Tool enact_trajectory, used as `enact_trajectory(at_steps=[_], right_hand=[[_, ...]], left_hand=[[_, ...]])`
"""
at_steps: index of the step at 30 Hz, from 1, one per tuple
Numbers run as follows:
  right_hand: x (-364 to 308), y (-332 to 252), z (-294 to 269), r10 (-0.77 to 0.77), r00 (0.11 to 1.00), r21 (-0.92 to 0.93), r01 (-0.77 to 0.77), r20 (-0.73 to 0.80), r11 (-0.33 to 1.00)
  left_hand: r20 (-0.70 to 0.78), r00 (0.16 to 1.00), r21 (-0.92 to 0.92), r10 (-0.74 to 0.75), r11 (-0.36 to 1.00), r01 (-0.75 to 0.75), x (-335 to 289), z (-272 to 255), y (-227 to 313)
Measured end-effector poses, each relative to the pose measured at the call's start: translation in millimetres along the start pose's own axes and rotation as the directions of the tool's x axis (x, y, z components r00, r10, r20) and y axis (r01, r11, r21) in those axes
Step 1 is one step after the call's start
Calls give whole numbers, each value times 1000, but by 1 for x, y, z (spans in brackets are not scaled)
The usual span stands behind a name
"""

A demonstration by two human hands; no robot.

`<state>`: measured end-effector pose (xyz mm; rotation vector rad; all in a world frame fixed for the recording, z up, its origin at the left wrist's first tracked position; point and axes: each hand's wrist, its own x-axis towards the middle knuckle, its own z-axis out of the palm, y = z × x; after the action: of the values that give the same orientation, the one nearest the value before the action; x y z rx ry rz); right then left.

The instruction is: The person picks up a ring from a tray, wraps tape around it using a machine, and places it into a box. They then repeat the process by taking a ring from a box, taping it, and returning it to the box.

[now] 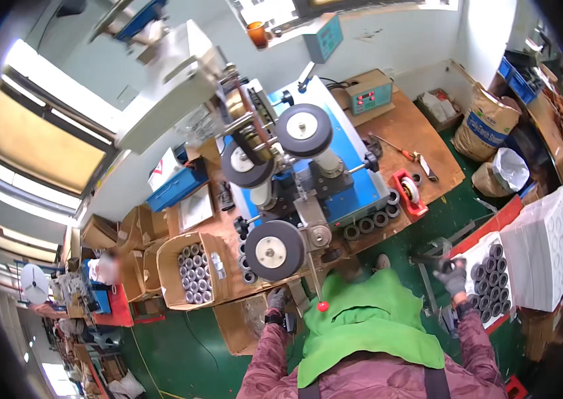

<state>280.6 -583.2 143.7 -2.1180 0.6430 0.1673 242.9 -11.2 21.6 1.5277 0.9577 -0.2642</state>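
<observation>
My right hand, in a grey glove, is out to the right with its fingers curled around what looks like a dark ring. Just beside it, several dark rings stand in rows on a white sheet. My left hand, also gloved, hangs low by the front edge of the workbench, left of the red-knobbed lever. Its fingers are too small and dark to read. In front of me stands a winding-type machine with a blue base and three black wheels with white hubs.
Left of the machine, an open cardboard box holds many dark rings. More rings line the bench front, near a red tape holder. A control box sits behind. White foam sheets are stacked at right.
</observation>
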Motion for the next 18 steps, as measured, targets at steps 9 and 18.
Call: enact_trajectory(at_steps=[9,18], right_hand=[[25,-303,162,-900,409,-110,912,155,395],[50,-367,215,-984,161,-344,930,71,128]], left_hand=[[-145,983,-273,-114,959,71,-52,-56,-32],[-237,945,-544,-226,837,64,-91,-119,-63]])
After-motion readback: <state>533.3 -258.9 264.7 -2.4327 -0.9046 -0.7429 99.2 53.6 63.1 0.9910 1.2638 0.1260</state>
